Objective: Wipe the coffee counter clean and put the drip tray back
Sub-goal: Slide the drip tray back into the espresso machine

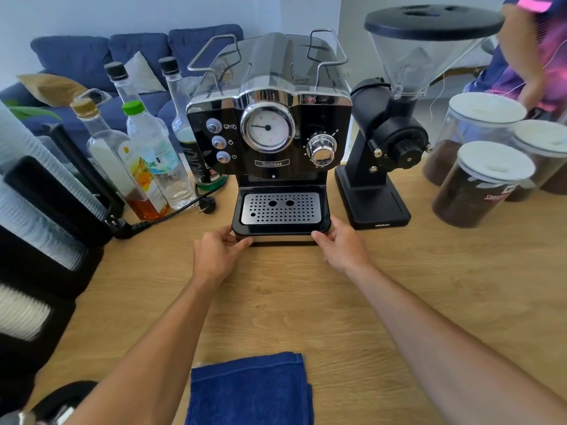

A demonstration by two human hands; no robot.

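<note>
A black drip tray (280, 229) with a perforated metal grate (280, 209) sits at the foot of the black espresso machine (270, 130) on the wooden counter (276, 302). My left hand (219, 254) grips the tray's front left corner, fingers curled under its edge. My right hand (340, 246) grips the front right corner the same way. The tray's front edge looks slightly raised, with a dark gap beneath it. A folded blue cloth (250, 389) lies on the counter near the front edge, between my forearms.
Several bottles (147, 157) stand left of the machine, with a black power cord (171, 214) and plug beside them. A black coffee grinder (383, 148) is to the right, then jars of ground coffee (481, 185). A cup dispenser (40, 210) fills the left edge. Another person (537, 53) stands far right.
</note>
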